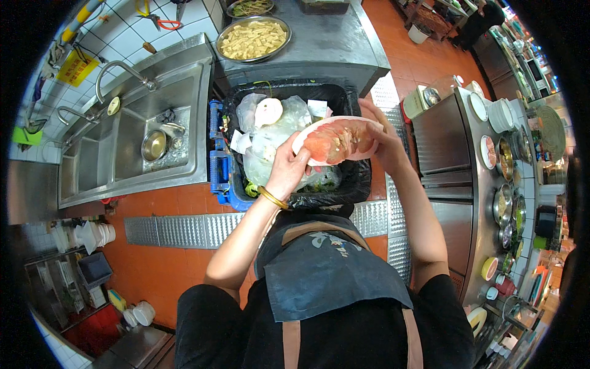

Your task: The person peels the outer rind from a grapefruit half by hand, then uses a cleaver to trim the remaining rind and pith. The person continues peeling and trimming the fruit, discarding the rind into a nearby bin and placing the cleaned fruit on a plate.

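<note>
Both my hands hold a piece of pomelo (339,140) with red flesh and a thick pale rind, above a bin. My left hand (292,163), with a gold-coloured bangle at the wrist, grips its left end, the thumb on the flesh. My right hand (385,140) grips the right end. Below stands a blue bin lined with a black plastic bag (322,200). In it lie clear plastic bags (262,154), a round whitish piece (268,112), paper scraps (317,109) and green leaf scraps.
Left is a steel double sink (133,138) with a metal bowl (154,145). Ahead, a steel table (327,41) bears a metal bowl of pale yellow cut pieces (252,39). A steel counter (465,138) with dishes runs along the right. A person (481,23) is far off at the upper right.
</note>
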The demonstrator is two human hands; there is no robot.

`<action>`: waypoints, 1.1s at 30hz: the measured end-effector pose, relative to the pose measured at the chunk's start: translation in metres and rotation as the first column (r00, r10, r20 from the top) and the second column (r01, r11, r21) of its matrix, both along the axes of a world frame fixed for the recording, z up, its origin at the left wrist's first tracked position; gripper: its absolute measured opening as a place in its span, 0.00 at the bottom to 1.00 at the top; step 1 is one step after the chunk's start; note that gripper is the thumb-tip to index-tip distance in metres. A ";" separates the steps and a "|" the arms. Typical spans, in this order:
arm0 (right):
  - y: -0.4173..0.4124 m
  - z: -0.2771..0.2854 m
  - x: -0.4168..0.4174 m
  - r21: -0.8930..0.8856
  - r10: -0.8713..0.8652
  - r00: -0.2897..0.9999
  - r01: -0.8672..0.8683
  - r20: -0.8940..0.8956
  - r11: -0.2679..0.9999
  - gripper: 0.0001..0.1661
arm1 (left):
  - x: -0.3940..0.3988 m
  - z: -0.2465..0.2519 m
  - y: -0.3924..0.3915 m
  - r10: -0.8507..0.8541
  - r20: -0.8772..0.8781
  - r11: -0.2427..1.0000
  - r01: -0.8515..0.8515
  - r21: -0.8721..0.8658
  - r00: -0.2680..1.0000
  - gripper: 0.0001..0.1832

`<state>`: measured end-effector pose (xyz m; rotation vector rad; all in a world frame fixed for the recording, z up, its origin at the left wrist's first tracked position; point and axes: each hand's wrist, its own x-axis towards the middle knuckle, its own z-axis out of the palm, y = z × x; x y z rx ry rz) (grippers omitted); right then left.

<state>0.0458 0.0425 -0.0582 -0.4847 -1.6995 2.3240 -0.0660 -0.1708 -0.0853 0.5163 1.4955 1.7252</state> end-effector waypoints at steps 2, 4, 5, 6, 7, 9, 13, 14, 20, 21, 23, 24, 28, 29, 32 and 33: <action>0.011 -0.006 -0.006 0.133 0.086 0.996 -0.089 0.029 0.987 0.32 | 0.004 0.001 0.002 0.032 -0.086 0.999 -0.034 -0.012 0.996 0.15; 0.007 -0.006 -0.009 0.087 0.052 0.993 -0.061 0.104 0.994 0.22 | 0.011 0.016 0.007 0.085 -0.028 0.995 -0.084 0.046 0.996 0.16; 0.003 -0.011 -0.010 0.065 -0.016 0.995 0.009 0.103 0.998 0.21 | 0.015 0.019 0.007 0.065 0.029 0.996 -0.066 0.055 0.997 0.18; -0.001 -0.020 -0.012 0.043 -0.082 0.991 0.078 0.105 0.996 0.21 | 0.019 0.020 0.008 0.045 0.086 0.997 -0.051 0.065 0.995 0.19; -0.005 -0.026 -0.013 0.022 -0.147 0.983 0.146 0.108 0.989 0.20 | 0.021 0.021 0.007 0.026 0.144 0.996 -0.037 0.075 0.989 0.21; -0.013 -0.033 -0.011 -0.026 -0.211 0.974 0.214 0.086 0.976 0.19 | 0.021 0.021 0.005 -0.006 0.092 0.998 0.001 0.056 0.996 0.21; -0.021 -0.035 -0.007 0.038 -0.239 0.969 0.236 0.070 0.971 0.20 | 0.013 0.021 -0.003 -0.020 0.057 0.999 0.017 0.046 0.998 0.18; -0.019 -0.036 -0.007 0.030 -0.230 0.971 0.228 0.066 0.973 0.20 | 0.013 0.020 -0.004 -0.014 0.043 0.998 0.012 0.059 0.999 0.18; -0.025 -0.037 -0.007 -0.024 -0.232 0.972 0.233 0.036 0.972 0.19 | 0.018 0.017 0.003 0.046 -0.041 0.997 -0.043 0.066 0.998 0.11; -0.029 -0.035 -0.006 -0.037 -0.239 0.970 0.240 0.034 0.970 0.19 | 0.018 0.018 0.003 0.057 -0.043 0.996 -0.054 0.068 0.997 0.10; -0.029 -0.035 -0.004 -0.070 -0.204 0.978 0.207 0.039 0.976 0.20 | 0.019 0.021 0.003 0.081 -0.046 0.994 -0.077 0.072 0.996 0.10; -0.030 -0.035 -0.002 -0.086 -0.189 0.981 0.192 0.041 0.978 0.20 | 0.018 0.023 0.003 0.074 -0.039 0.994 -0.070 0.080 0.997 0.10; -0.042 -0.036 -0.004 -0.447 -0.127 0.981 0.180 0.146 0.876 0.23 | 0.014 0.026 0.001 0.017 -0.071 0.995 -0.010 0.099 0.997 0.09; -0.046 -0.032 -0.002 -0.495 -0.110 0.981 0.177 0.161 0.851 0.23 | 0.013 0.026 0.001 -0.004 -0.095 0.995 0.013 0.100 0.995 0.08; -0.043 -0.062 -0.002 -0.632 -0.100 0.992 0.126 0.077 0.764 0.25 | 0.012 0.028 0.001 -0.042 -0.081 0.993 0.051 0.111 0.996 0.13; -0.041 -0.079 -0.001 -0.674 -0.107 0.994 0.100 0.031 0.732 0.25 | 0.013 0.029 0.003 -0.048 -0.089 0.992 0.058 0.114 0.995 0.10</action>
